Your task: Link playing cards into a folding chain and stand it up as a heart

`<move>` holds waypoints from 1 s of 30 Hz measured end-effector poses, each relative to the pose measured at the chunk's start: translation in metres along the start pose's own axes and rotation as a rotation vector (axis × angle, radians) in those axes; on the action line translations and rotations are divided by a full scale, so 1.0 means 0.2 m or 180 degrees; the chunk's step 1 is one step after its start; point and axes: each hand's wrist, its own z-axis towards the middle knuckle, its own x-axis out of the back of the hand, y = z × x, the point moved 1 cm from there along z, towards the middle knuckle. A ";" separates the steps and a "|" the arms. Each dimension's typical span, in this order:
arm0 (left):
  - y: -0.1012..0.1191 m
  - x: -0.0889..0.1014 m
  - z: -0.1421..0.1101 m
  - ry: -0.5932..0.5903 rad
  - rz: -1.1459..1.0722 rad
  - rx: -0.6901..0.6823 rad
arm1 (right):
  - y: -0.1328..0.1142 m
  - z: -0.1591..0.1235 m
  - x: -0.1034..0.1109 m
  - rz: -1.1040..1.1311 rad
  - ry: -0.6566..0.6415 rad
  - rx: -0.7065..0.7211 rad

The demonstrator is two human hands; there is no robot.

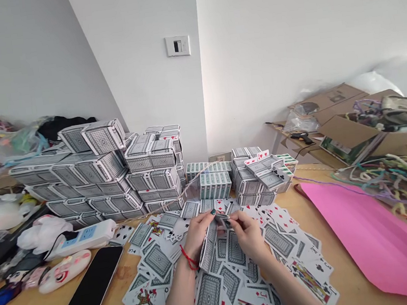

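Grips grey-patterned folded paper cards point(208, 251) between left hand point(197, 233) and right hand point(247, 233), above loose rectangular playing cards point(157, 261); may crease them through uneven fingertip pressure.

- playing cards point(208, 295): smooth printed paper, slight sheen
- table point(112, 302): smooth pale wood
- black device point(89, 290): glossy, glasslike face
- power strip point(84, 237): smooth white plastic
- pink sheet point(380, 234): smooth, matt paper
- carton point(383, 141): matt brown cardboard
- wall point(286, 38): smooth, matt
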 end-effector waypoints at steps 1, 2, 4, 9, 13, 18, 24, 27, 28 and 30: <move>0.00 -0.01 -0.01 0.0003 0.0033 -0.0018 | 0.00 0.00 0.00 -0.0216 0.0112 0.0123; 0.01 -0.02 -0.01 0.0006 0.0061 -0.0060 | 0.00 -0.01 0.00 -0.0406 0.0210 0.0246; 0.02 -0.03 -0.02 0.0004 0.0096 -0.0122 | -0.01 -0.01 -0.01 -0.0674 0.0296 0.0460; 0.01 -0.03 -0.01 0.0101 0.0031 -0.0076 | -0.02 -0.01 0.00 -0.0829 0.0270 0.0528; 0.01 -0.02 0.00 0.0219 -0.0122 -0.0008 | 0.00 -0.01 0.01 -0.0784 -0.0004 0.0363; 0.01 -0.01 -0.01 -0.0079 -0.0193 0.0172 | 0.03 0.00 0.02 -0.0873 0.0094 0.0184; 0.00 -0.01 0.00 0.0087 -0.0243 0.0250 | 0.03 0.01 0.03 -0.0452 0.0333 0.0050; -0.01 0.00 0.01 0.0124 -0.0312 0.0086 | 0.02 0.01 0.04 -0.0332 0.0308 0.0176; -0.01 0.01 0.01 0.0115 -0.0325 0.0024 | 0.02 0.02 0.05 -0.0374 0.0251 0.0204; -0.01 0.01 0.01 0.0091 -0.0297 -0.0059 | 0.03 0.02 0.06 -0.0513 0.0130 0.0204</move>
